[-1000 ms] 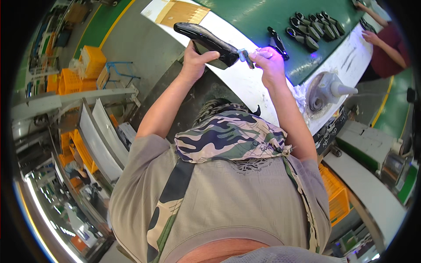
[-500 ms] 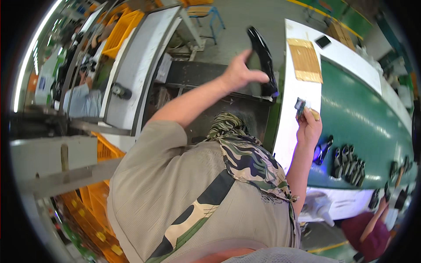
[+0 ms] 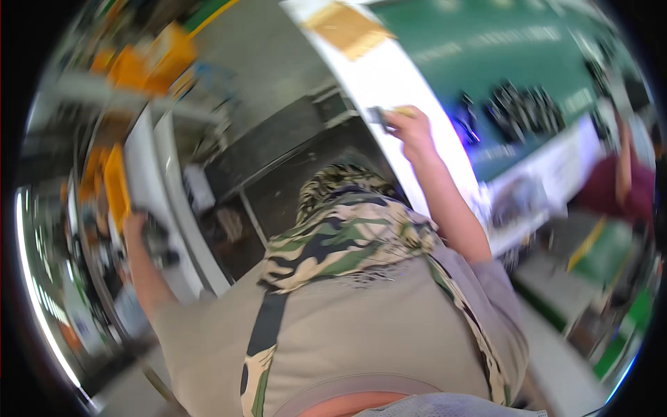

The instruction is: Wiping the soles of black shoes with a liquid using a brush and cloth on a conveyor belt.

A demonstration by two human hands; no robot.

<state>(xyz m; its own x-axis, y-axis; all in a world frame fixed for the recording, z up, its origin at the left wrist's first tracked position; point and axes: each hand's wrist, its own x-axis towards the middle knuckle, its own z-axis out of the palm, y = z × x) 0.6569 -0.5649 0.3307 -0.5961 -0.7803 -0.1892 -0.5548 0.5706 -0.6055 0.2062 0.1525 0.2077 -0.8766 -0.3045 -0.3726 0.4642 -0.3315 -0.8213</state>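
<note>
My left hand (image 3: pixel 136 224) is stretched far out to the left, beside a yellow crate (image 3: pixel 116 186) and over the near white-topped bench. Motion smears its fingers. A dark shape (image 3: pixel 157 240) lies just right of it; whether my hand holds it cannot be made out. Above the white table edge, my right hand (image 3: pixel 415 135) is closed in a pinch on a small grey crumpled piece (image 3: pixel 379 116), with something yellowish (image 3: pixel 404 111) showing at the fingertips.
Several black glossy pieces (image 3: pixel 524 111) stand on the green belt (image 3: pixel 479 42) to the right, one under violet light (image 3: pixel 469 121). Cardboard (image 3: pixel 349 29) lies on the white table strip (image 3: pixel 389 73). A co-worker in a maroon top (image 3: pixel 615 184) is at far right. A dark bench (image 3: pixel 292 167) is in front.
My view has swung left. My left hand, earlier in front with a long black glossy piece, has moved far left to the bench. My right hand keeps its pinch on the small grey piece.
</note>
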